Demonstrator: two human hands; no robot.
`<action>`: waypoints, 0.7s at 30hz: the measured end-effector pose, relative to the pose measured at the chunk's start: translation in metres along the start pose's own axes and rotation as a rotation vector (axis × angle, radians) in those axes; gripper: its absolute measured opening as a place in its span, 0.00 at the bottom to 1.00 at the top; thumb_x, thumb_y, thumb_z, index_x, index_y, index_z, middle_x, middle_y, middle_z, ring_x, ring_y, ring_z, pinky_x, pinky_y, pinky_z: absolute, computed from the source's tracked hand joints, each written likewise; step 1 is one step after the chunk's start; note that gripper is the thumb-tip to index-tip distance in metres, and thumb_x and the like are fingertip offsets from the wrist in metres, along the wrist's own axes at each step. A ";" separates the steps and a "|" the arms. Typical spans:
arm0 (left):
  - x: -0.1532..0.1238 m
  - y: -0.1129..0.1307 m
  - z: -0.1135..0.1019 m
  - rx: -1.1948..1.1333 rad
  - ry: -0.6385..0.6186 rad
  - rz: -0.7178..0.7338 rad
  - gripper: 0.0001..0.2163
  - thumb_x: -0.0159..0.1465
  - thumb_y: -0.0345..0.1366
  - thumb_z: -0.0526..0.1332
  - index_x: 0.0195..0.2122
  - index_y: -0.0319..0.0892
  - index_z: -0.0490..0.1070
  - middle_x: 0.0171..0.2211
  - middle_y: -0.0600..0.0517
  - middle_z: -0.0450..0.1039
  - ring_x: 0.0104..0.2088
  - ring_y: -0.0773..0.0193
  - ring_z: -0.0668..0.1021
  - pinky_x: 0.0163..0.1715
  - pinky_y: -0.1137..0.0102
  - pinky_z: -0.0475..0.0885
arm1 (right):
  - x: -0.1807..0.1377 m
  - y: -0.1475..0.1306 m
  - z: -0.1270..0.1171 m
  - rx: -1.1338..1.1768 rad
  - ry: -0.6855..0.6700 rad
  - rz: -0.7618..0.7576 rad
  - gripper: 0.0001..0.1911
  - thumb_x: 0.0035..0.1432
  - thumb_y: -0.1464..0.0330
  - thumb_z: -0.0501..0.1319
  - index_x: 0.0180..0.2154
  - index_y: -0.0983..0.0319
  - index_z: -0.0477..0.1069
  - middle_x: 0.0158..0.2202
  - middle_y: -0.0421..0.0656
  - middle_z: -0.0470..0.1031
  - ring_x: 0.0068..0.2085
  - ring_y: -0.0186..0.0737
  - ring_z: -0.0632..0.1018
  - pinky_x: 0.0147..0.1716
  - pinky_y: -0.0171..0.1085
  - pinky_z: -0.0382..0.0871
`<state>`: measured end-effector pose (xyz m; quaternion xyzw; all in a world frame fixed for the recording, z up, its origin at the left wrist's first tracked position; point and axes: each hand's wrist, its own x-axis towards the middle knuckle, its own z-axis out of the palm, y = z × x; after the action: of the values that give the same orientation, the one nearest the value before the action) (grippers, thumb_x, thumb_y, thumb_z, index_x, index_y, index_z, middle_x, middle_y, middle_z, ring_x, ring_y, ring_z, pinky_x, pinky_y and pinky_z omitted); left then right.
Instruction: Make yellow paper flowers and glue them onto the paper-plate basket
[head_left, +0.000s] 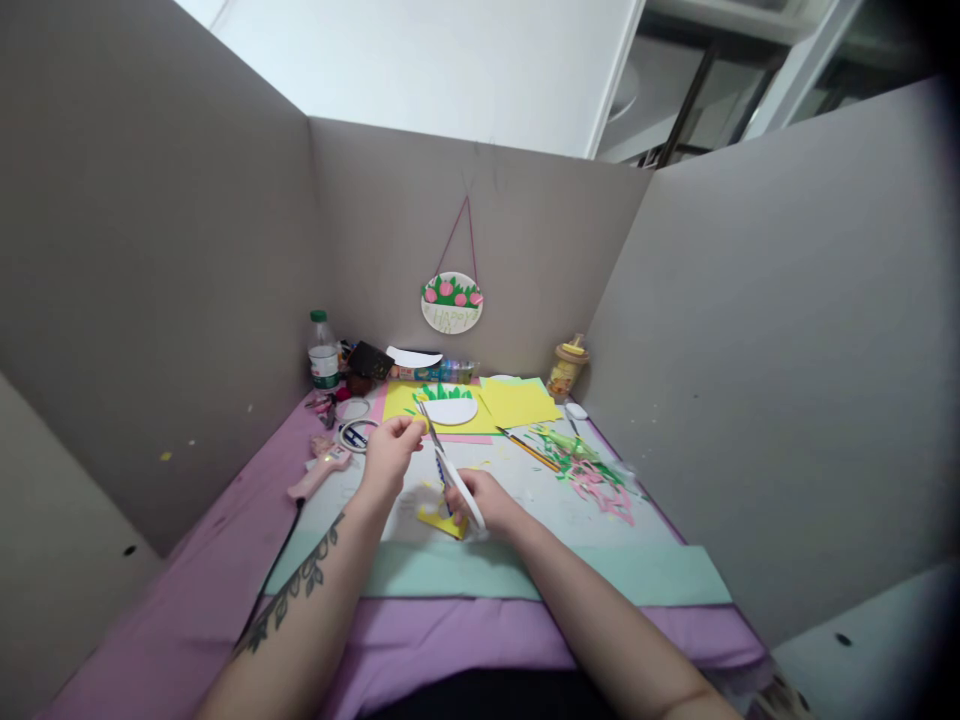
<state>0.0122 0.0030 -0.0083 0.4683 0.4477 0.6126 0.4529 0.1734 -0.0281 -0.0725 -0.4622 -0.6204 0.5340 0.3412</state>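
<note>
My right hand [480,500] is closed around the white handles of a pair of scissors [448,470], whose blades point up and away toward the left hand. My left hand [390,452] is pinched shut at the blade tips, on something too small to make out. A small yellow paper piece [439,520] lies on the mat just under the right hand. Both forearms reach in from the bottom edge; the left one bears a tattoo.
A pale green mat [645,575] lies over a purple cloth [225,590]. At the back are yellow sheets [517,402], a white oval with green cut-outs [450,408], a bottle [323,352], a yellow cup [567,368], tape rolls [355,432], a pink tool [319,474], a pencil [527,449] and pink-green scraps [592,475]. Grey cardboard walls enclose the table, with a hanging plaque [451,302].
</note>
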 end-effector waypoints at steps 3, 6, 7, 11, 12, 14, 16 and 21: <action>0.000 0.001 0.000 0.004 0.005 0.003 0.10 0.47 0.40 0.63 0.20 0.38 0.67 0.17 0.57 0.64 0.20 0.71 0.67 0.24 0.74 0.65 | 0.000 0.001 0.001 0.000 0.003 0.013 0.05 0.42 0.70 0.57 0.26 0.63 0.68 0.20 0.36 0.68 0.18 0.31 0.70 0.16 0.29 0.62; 0.000 0.001 0.000 0.016 0.008 0.010 0.10 0.46 0.40 0.63 0.20 0.38 0.67 0.17 0.57 0.64 0.20 0.71 0.67 0.23 0.74 0.65 | 0.000 0.001 0.001 0.005 0.012 0.012 0.05 0.42 0.69 0.56 0.26 0.63 0.67 0.19 0.35 0.66 0.18 0.31 0.69 0.16 0.29 0.61; 0.000 0.001 0.000 0.024 0.005 0.014 0.10 0.47 0.40 0.63 0.20 0.38 0.67 0.17 0.57 0.64 0.20 0.71 0.67 0.23 0.74 0.65 | -0.001 0.001 0.000 0.001 0.013 0.007 0.05 0.43 0.69 0.56 0.26 0.63 0.67 0.18 0.35 0.66 0.18 0.31 0.68 0.16 0.29 0.61; 0.001 0.001 -0.002 0.062 -0.009 0.028 0.10 0.47 0.40 0.63 0.21 0.39 0.67 0.17 0.56 0.64 0.20 0.70 0.68 0.23 0.74 0.64 | -0.004 -0.005 -0.004 -0.031 -0.016 -0.019 0.05 0.44 0.68 0.56 0.25 0.63 0.67 0.17 0.35 0.65 0.17 0.29 0.67 0.16 0.28 0.60; 0.001 0.001 -0.002 0.065 -0.011 0.031 0.10 0.47 0.40 0.63 0.21 0.39 0.67 0.18 0.56 0.65 0.20 0.70 0.68 0.23 0.74 0.64 | -0.005 -0.006 -0.005 -0.044 -0.022 -0.032 0.05 0.44 0.68 0.56 0.25 0.63 0.67 0.18 0.35 0.65 0.17 0.29 0.66 0.16 0.28 0.60; 0.002 0.001 -0.003 0.064 -0.017 0.032 0.09 0.47 0.40 0.63 0.21 0.39 0.67 0.18 0.57 0.64 0.20 0.70 0.67 0.23 0.74 0.64 | -0.006 -0.009 -0.008 -0.081 -0.017 -0.074 0.06 0.45 0.67 0.57 0.25 0.63 0.67 0.18 0.35 0.65 0.18 0.29 0.65 0.17 0.28 0.58; 0.003 0.000 -0.004 0.059 -0.024 0.030 0.09 0.47 0.39 0.63 0.20 0.39 0.67 0.17 0.57 0.64 0.20 0.71 0.67 0.23 0.75 0.64 | -0.006 -0.011 -0.010 -0.139 0.011 -0.118 0.06 0.45 0.67 0.58 0.23 0.63 0.67 0.18 0.35 0.63 0.19 0.29 0.64 0.17 0.28 0.56; 0.005 -0.002 -0.004 0.016 -0.036 -0.007 0.09 0.47 0.39 0.64 0.20 0.39 0.68 0.17 0.58 0.64 0.20 0.71 0.67 0.24 0.75 0.64 | 0.001 -0.007 -0.020 -0.246 0.174 -0.130 0.08 0.45 0.65 0.60 0.21 0.63 0.65 0.18 0.34 0.61 0.20 0.29 0.62 0.19 0.29 0.53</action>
<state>0.0074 0.0072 -0.0099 0.4813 0.4460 0.5986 0.4594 0.1902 -0.0206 -0.0613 -0.5039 -0.6776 0.3889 0.3683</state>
